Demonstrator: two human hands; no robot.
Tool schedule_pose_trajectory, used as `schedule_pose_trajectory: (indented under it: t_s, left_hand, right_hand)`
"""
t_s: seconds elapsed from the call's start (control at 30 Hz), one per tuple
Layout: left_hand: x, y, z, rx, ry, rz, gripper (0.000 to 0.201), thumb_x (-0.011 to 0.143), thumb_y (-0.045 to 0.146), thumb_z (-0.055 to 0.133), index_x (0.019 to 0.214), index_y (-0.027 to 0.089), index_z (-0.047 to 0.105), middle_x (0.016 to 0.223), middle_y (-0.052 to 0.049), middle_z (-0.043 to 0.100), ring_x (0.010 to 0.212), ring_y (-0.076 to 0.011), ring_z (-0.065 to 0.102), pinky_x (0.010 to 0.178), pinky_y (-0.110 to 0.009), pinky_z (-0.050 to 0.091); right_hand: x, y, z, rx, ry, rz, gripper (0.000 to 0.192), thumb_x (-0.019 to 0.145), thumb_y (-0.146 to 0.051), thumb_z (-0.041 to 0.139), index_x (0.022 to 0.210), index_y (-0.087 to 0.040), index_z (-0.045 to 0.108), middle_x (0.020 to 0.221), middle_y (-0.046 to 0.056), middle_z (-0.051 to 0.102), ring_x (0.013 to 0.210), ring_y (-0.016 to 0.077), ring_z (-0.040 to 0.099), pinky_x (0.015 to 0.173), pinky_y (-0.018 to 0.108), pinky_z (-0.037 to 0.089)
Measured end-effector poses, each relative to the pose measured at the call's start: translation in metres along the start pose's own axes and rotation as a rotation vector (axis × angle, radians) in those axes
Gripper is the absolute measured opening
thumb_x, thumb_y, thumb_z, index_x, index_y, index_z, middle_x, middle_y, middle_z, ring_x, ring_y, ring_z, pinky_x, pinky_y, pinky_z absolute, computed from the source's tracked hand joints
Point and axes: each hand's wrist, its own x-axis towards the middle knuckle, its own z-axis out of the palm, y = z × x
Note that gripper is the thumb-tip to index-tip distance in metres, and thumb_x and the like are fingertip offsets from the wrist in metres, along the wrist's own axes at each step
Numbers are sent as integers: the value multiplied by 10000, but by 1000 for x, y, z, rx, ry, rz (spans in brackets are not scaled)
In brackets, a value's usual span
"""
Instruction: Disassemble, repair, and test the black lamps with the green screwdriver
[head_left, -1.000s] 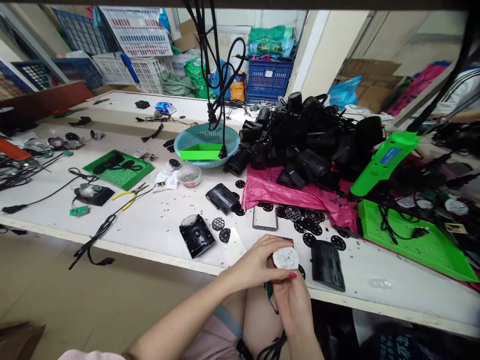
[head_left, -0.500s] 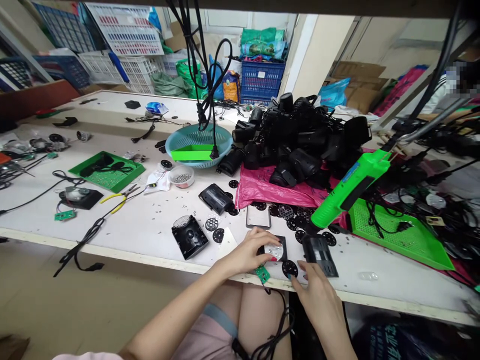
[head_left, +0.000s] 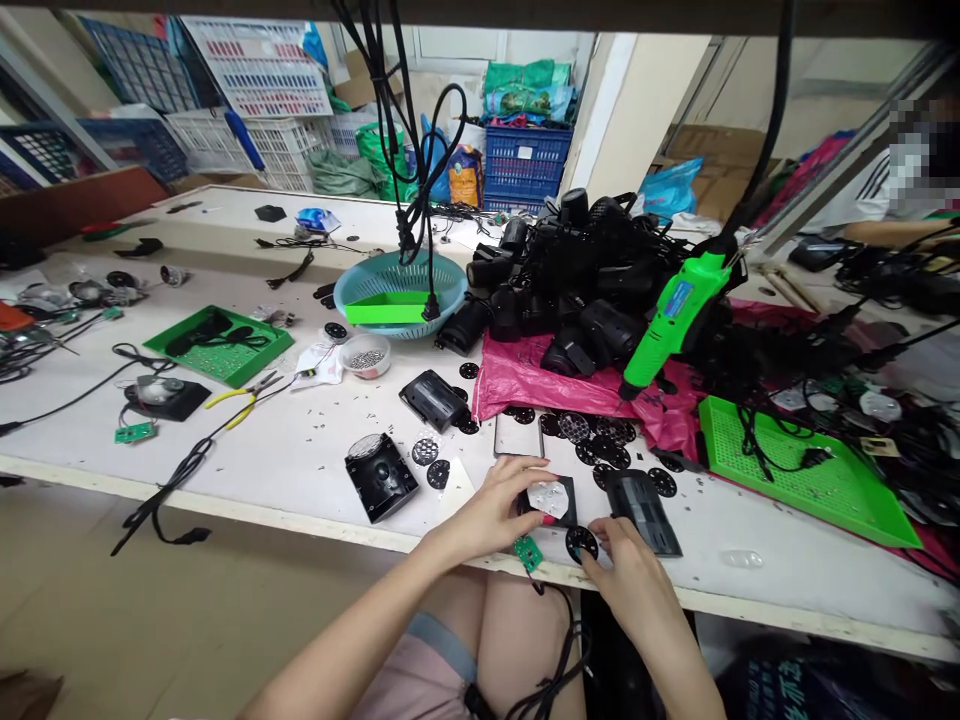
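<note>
Holding the white lens disc [head_left: 548, 497] on its black housing [head_left: 559, 505] at lower centre, our left hand [head_left: 495, 510] is curling around them, while our right hand [head_left: 626, 565] is pinching a black perforated disc [head_left: 580, 543]; the green circuit board [head_left: 527, 551] is lying loose, so assembly seems only partway along.

A small black square housing [head_left: 553, 503] lies flat near the front edge of the bench, low in the frame's middle, with a pale, shiny round lens plate [head_left: 547, 496] seated on top. Just right of it lies a black perforated disc [head_left: 580, 542], apparently flat.
</note>
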Motion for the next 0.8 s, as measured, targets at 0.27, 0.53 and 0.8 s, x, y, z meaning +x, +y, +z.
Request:
schedule_pose_trajectory:
  t_s: [0.27, 0.53, 0.8]
  left_hand:
    - [-26, 33, 7, 14, 154, 1, 234, 953, 153, 528, 1160, 208, 622, 1090, -69, 643, 1034, -200, 568, 915, -340, 459]
    - [24, 30, 37, 726, -315, 391, 172, 907, 153, 590, 1076, 142, 617, 1048, -84, 650, 1111, -262, 526, 986, -406, 371]
    - [49, 24, 61, 944, -443, 347, 65, 820, 126, 671, 879, 111, 650, 900, -124, 664, 953, -281, 569, 819, -413, 370]
  right_hand:
    - [-4, 1, 2, 243, 26, -28, 197, 868, -354, 461, 800, -252, 615, 864, 38, 604, 749, 210, 652, 744, 340, 495]
    - [-12, 22, -1, 495, 154, 173, 332, 800, -543, 524, 815, -221, 605, 783, 80, 708, 770, 246, 713, 691, 335, 566]
    - [-12, 13, -6, 547, 105, 217, 394, 733, -452, 534, 934, -208, 769, 933, 94, 760, 823, 272, 716, 787, 389, 545]
